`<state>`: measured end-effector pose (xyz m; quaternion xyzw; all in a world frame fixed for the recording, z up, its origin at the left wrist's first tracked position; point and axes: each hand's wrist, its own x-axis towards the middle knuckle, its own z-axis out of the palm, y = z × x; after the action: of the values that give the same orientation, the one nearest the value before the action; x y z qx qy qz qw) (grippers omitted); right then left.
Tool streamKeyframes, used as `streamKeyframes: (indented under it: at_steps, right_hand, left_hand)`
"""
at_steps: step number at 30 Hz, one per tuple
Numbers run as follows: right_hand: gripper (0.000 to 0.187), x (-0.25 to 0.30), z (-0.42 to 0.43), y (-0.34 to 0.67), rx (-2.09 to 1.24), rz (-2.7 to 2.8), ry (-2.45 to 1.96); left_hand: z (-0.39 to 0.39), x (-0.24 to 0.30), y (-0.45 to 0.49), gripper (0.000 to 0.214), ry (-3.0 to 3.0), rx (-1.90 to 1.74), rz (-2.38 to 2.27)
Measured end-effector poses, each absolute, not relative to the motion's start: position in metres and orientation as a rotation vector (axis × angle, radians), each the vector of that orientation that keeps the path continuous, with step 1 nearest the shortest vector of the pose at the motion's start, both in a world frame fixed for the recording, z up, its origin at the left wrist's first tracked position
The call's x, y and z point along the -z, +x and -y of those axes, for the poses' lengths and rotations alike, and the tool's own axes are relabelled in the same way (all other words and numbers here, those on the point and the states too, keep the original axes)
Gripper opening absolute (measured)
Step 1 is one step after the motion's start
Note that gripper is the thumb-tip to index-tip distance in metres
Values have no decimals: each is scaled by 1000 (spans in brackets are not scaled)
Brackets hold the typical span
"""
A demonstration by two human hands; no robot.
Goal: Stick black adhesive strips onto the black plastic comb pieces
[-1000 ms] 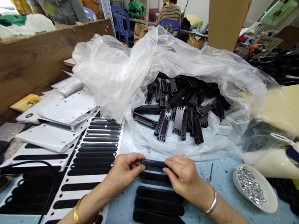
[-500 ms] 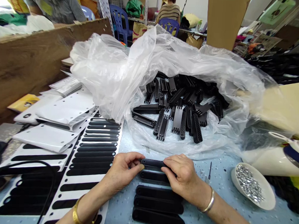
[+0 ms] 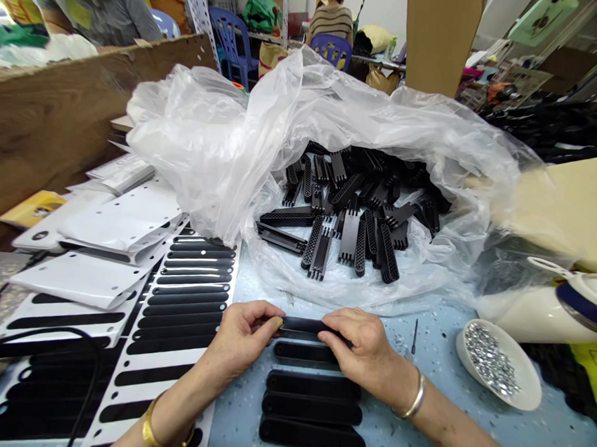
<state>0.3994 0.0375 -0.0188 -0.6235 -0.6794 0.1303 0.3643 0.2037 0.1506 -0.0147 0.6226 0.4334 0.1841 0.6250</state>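
Observation:
A narrow black plastic bar with rounded ends lies crosswise between my hands. At its left end, my left hand pinches it with thumb and fingertips. The other end is under the closed fingers and thumb of my right hand, which hide it. Just below sits a second black bar, partly covered by my right hand. Nearer to me, several similar bars are laid side by side on the blue speckled table. A white sheet of black adhesive-looking strips is left of my left hand.
A clear plastic bag spreads behind my hands, with a heap of black ribbed parts in its mouth. To the right are a bowl of small shiny metal pieces, a thin dark rod and a white flask.
The view has shifted slightly, so things appear a little further left. My left thumb now covers the bar's left end, where a small hole showed before. Both hands keep their hold.

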Motion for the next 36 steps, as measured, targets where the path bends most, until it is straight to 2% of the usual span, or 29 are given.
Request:
streamKeyframes:
  at_steps: [11, 36]
  right_hand:
    - [12, 20, -36, 400, -328, 1739, -1595]
    - [17, 24, -32, 413, -384, 1858, -1494]
  left_hand:
    - [-158, 8, 203, 31, 1278, -325, -1011]
    - [-153, 19, 208, 26, 1491, -406, -1022]
